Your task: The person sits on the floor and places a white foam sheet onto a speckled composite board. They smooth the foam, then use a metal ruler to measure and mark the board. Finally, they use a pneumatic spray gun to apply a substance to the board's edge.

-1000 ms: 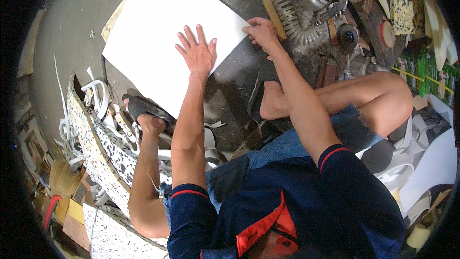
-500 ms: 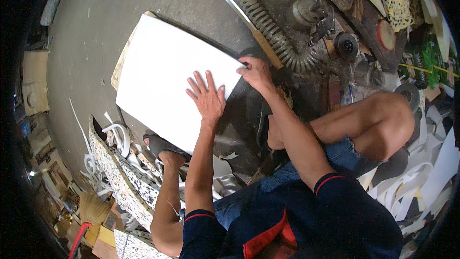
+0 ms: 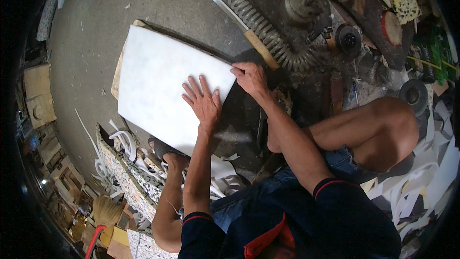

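Note:
A large white sheet (image 3: 158,72), smooth and with one curved side, lies on a wooden board (image 3: 118,84) whose edge shows along the left. My left hand (image 3: 205,108) rests flat on the sheet near its right end, fingers spread. At the far right corner of the sheet, my right hand (image 3: 251,77) is closed, thumb and forefinger pinching the edge; the other fingers are curled. Beyond that hand a long knife with a wooden handle (image 3: 261,48) lies on the floor, its blade pointing away from me.
A coiled hose (image 3: 249,14) and a metal spray gun (image 3: 306,7) lie beyond the knife. White offcut strips (image 3: 417,187) heap up at the right. Speckled foam pieces (image 3: 127,177) and more scraps lie by my left leg, near a broom (image 3: 106,211). A grinding disc (image 3: 413,95) is beside my right knee.
The view has shifted slightly. My right thumb and forefinger have drawn closer together at the sheet's corner. My left hand stays flat on the sheet.

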Demonstrator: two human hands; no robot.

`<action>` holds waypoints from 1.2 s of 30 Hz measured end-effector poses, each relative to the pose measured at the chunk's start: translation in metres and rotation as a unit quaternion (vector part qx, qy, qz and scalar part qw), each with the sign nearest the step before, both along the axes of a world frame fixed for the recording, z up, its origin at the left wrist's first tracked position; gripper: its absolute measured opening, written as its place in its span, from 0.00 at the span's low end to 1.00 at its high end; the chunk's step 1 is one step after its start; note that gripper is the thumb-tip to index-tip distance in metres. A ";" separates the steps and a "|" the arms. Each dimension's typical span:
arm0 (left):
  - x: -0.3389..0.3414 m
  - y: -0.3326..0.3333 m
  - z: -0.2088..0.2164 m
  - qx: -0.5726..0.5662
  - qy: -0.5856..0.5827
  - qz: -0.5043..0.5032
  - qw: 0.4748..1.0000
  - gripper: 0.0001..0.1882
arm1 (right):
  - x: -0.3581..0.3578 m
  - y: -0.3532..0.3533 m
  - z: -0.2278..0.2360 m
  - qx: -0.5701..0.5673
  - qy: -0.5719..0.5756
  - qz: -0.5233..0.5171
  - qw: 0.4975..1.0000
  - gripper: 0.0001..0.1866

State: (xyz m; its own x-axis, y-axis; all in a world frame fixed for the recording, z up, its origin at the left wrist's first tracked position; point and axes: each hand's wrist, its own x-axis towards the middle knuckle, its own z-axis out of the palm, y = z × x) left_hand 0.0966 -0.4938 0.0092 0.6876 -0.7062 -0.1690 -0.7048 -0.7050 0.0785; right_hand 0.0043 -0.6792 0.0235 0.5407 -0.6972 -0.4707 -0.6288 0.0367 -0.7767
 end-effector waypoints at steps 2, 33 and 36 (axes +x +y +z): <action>-0.002 -0.005 -0.002 -0.006 0.002 -0.005 1.000 0.40 | -0.001 -0.002 0.004 0.001 0.010 0.020 1.000 0.18; 0.093 0.050 0.014 -0.057 0.087 0.244 0.964 0.40 | 0.375 0.061 -0.017 -0.503 0.017 0.405 0.764 0.48; 0.089 0.050 0.013 -0.090 0.054 0.238 0.965 0.40 | 0.391 0.064 -0.022 -0.534 -0.016 0.392 0.749 0.48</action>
State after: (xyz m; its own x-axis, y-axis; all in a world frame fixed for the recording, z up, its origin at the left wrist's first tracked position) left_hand 0.1859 -0.4438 0.0226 0.9271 -0.3383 -0.1614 -0.2844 -0.9154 0.2850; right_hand 0.3953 -0.6150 0.0013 0.9799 -0.1304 0.1509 -0.1135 -0.9868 -0.1154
